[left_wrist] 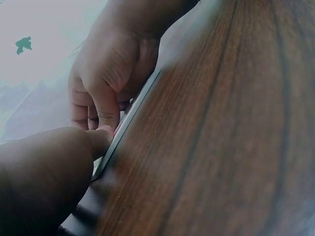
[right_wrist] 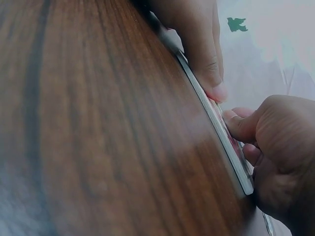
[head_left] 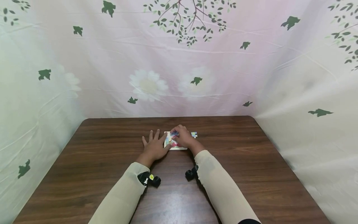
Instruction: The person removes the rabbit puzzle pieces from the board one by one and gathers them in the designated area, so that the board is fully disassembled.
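Note:
A small, colourful jigsaw puzzle (head_left: 175, 144) in a white-edged tray (head_left: 179, 148) lies flat on the table. My left hand (head_left: 155, 148) rests at its left side, fingers spread and thumb pressing on the near left part. From the right, my right hand (head_left: 183, 137) reaches over the puzzle with curled fingers, pinching a dark blue puzzle piece (head_left: 174, 134) at the upper part; fingers partly cover it. Both wrist views show the tray edge (left_wrist: 130, 118) low on the table, with the two thumbs close together. One loose puzzle piece (head_left: 194, 134) lies right of the tray.
The dark wooden table (head_left: 112, 174) ends at a far edge just beyond the puzzle. A pale cloth (head_left: 173, 62) printed with leaves, birds and flowers hangs behind it and along both sides. Black wrist cameras (head_left: 191, 173) sit on both sleeves.

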Demonstrator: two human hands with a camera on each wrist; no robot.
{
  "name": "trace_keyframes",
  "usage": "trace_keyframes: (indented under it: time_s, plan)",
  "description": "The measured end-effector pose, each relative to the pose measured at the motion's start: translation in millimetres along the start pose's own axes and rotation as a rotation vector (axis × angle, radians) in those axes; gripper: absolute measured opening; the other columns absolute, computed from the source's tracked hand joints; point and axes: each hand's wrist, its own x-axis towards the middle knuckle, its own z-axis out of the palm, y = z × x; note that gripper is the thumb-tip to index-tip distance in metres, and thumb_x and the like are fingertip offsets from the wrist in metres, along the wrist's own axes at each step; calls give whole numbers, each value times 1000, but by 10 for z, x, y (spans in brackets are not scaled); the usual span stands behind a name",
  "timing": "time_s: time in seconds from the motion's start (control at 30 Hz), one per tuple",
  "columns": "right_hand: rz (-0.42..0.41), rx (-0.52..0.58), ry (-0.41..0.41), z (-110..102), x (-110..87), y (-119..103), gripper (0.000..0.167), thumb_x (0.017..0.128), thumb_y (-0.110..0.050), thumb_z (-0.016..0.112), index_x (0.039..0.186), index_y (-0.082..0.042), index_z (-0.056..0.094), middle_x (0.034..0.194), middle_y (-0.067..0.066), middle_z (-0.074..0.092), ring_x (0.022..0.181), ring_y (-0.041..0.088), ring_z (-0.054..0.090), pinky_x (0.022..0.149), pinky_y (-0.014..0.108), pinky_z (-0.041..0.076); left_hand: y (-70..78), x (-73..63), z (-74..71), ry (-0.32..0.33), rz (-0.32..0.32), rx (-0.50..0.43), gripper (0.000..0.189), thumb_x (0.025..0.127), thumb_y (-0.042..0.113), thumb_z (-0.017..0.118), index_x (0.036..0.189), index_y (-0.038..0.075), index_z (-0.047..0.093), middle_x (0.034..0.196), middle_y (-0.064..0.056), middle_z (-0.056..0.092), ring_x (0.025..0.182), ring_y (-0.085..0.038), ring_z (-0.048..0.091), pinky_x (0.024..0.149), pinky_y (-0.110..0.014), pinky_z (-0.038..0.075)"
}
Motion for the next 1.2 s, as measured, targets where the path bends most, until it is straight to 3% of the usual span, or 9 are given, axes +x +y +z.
trace_keyframes:
  time_s: [0.33,0.53,0.7,0.93,1.2]
  plan:
    - [5,39,41,-17,-14,1,35,103,-9,75,138,-1,70,143,19,56,137,38,54,114,54,52,-10,5,-2,-10,-2,6,76,110,64,49,173,26,34,184,-18,15,171,-51,2,126,-85,-1]
    - [59,-19,82,-25,-12,-3,39,99,-17,83,132,1,74,134,16,58,129,35,59,111,49,55,-20,7,1,-17,-2,5,76,110,65,48,174,27,33,185,-17,14,171,-50,1,127,-85,-1]
    - [76,-22,98,-45,-23,2,38,98,-18,85,130,0,76,131,14,60,127,35,62,111,48,55,-18,6,0,-16,0,9,76,110,66,48,174,28,32,185,-17,14,171,-50,1,127,-84,0]
    - [56,-35,92,-73,-47,35,29,101,-7,78,130,-3,76,133,14,62,128,35,66,110,50,56,-17,15,15,-19,-12,4,76,110,65,48,174,27,32,185,-16,13,171,-49,0,127,-84,-1]
    - [66,8,116,-84,-73,39,24,99,-2,78,121,-13,79,132,11,65,128,34,65,106,50,58,-3,-21,-10,-12,-4,17,75,110,64,47,174,27,33,184,-17,16,171,-50,3,127,-84,1]
